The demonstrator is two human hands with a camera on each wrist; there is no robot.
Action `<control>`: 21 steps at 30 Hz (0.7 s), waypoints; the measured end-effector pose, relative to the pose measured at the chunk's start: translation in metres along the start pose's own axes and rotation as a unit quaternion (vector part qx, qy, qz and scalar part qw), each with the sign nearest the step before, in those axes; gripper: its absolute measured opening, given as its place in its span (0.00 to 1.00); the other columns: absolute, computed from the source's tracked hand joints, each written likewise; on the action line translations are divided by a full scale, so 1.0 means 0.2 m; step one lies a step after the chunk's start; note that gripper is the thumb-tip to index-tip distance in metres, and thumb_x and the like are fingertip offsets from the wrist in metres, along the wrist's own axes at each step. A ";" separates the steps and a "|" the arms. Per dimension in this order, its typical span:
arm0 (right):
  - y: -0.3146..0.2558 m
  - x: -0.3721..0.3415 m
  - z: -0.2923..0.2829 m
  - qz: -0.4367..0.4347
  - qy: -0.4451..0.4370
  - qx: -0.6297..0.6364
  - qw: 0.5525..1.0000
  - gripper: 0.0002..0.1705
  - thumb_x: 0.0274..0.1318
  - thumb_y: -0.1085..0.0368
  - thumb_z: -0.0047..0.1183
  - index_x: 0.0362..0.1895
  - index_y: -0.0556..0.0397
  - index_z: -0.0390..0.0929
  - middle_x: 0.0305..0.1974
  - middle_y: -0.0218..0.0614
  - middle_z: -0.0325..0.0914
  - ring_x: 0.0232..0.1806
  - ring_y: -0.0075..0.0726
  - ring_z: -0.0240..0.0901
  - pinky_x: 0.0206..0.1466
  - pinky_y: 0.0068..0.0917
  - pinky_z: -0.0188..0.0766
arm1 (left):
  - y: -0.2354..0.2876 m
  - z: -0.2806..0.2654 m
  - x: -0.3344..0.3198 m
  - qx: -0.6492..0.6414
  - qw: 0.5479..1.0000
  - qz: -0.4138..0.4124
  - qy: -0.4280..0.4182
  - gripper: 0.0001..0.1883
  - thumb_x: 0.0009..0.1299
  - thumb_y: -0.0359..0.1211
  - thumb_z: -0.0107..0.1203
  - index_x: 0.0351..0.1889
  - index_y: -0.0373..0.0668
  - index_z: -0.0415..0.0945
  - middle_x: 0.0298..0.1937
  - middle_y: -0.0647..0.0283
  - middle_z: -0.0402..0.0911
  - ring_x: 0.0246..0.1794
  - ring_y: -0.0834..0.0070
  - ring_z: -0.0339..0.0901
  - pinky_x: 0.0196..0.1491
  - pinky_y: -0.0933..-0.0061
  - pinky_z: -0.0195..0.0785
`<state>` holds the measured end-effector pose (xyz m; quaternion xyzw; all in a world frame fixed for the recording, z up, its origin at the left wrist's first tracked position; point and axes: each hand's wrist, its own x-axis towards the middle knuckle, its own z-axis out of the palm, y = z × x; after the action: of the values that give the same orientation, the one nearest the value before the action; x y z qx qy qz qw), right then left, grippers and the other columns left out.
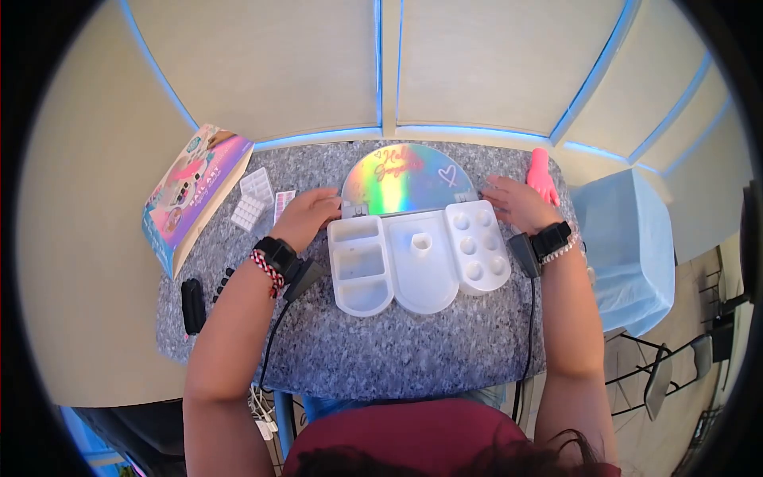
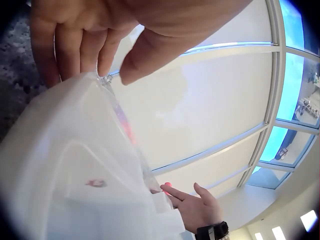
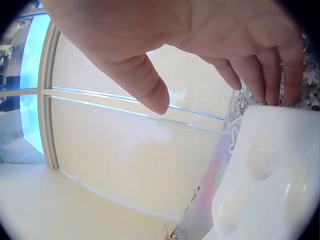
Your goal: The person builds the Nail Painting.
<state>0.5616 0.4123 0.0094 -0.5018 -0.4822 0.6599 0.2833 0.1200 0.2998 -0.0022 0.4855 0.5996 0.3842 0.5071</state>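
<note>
A white plastic organizer [image 1: 425,274] stands in the middle of the table, with three deep compartments at left, a flat centre holding a short post, and several round wells at right. Behind it rises a rounded holographic panel [image 1: 393,179] with pink lettering and a heart. My left hand [image 1: 312,216] is beside the back left corner, its relaxed fingertips right at the organizer's edge in the left wrist view. On the other side, my right hand [image 1: 520,208] has its fingers extended by the back right corner, thumb held apart. Neither hand grips anything.
At the back left lies a colourful nail-art box [image 1: 199,191], beside clear compartment trays [image 1: 253,199]. A black case [image 1: 192,306] is near the left edge. A pink model hand [image 1: 541,176] lies at the back right. Right of the table stands something draped in light-blue cloth [image 1: 624,246].
</note>
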 end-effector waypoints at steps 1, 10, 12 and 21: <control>-0.01 0.01 0.00 0.006 0.004 0.023 1.000 0.44 0.74 0.42 0.61 0.82 0.55 0.66 0.76 0.50 0.72 0.76 0.46 0.68 0.82 0.44 0.62 | 0.02 0.00 0.01 -0.028 0.999 -0.013 -0.033 0.33 0.84 0.40 0.59 0.83 0.35 0.66 0.73 0.52 0.82 0.65 0.69 0.84 0.67 0.70 0.77; 0.02 0.04 0.02 -0.023 0.047 0.070 0.996 0.42 0.71 0.46 0.66 0.76 0.63 0.71 0.69 0.55 0.79 0.70 0.46 0.76 0.77 0.40 0.70 | -0.01 -0.03 0.19 -0.001 0.993 -0.092 -0.078 0.25 0.84 0.37 0.60 0.75 0.38 0.76 0.61 0.62 0.89 0.55 0.75 0.86 0.60 0.72 0.79; 0.04 0.06 0.00 -0.026 0.045 0.080 0.995 0.39 0.72 0.47 0.66 0.74 0.62 0.73 0.67 0.53 0.81 0.69 0.45 0.78 0.77 0.40 0.70 | 0.01 -0.03 0.22 -0.009 0.991 -0.091 -0.094 0.22 0.83 0.36 0.61 0.72 0.39 0.80 0.58 0.64 0.90 0.54 0.77 0.86 0.59 0.73 0.79; 0.04 -0.03 0.01 -0.094 0.064 0.035 0.993 0.20 0.76 0.61 0.63 0.66 0.55 0.83 0.59 0.30 0.87 0.61 0.29 0.82 0.66 0.30 0.76 | 0.20 0.08 -0.08 0.055 0.985 0.158 0.046 0.11 0.78 0.25 0.65 0.56 0.32 0.84 0.51 0.59 0.92 0.51 0.75 0.89 0.58 0.71 0.81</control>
<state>0.5624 0.4028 0.0038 -0.4854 -0.4849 0.6129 0.3919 0.1436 0.2942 0.0368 0.5833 0.5583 0.4477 0.3842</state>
